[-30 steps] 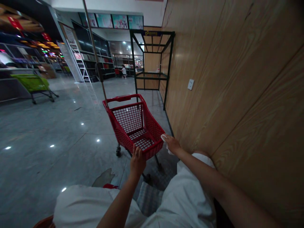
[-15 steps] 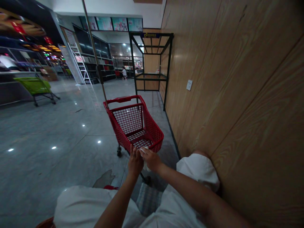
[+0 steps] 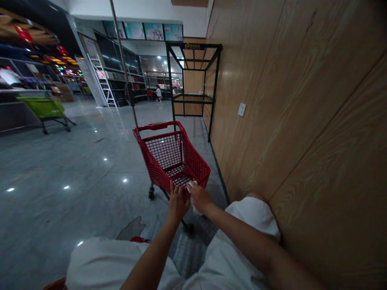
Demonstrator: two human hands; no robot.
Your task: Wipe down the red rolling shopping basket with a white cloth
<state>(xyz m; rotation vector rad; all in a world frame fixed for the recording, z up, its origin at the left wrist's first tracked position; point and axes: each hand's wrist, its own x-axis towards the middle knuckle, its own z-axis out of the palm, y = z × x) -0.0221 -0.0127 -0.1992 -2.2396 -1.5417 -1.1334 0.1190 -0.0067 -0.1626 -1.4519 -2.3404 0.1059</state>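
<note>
A red plastic shopping cart (image 3: 163,151) with a mesh-patterned basket stands in front of my knees, its near edge toward me. My left hand (image 3: 178,204) rests on that near edge with its fingers hooked over the rim. Beside it, my right hand (image 3: 200,198) is closed on a white cloth (image 3: 197,208) and presses it against the same edge. Part of the cloth hangs below my fingers. A thin pole (image 3: 121,52) rises past the cart's left handle corner.
A wood-panelled wall (image 3: 290,133) runs close along my right. Beyond the cart stands a black metal frame rack (image 3: 193,98). A green shopping cart (image 3: 45,108) is far left, near a counter. A stepladder (image 3: 104,86) leans by dark shelves; people are in the distance.
My right hand has moved a little to the right along the cart's near edge with the cloth, away from my left hand. My left hand has shifted slightly right.
</note>
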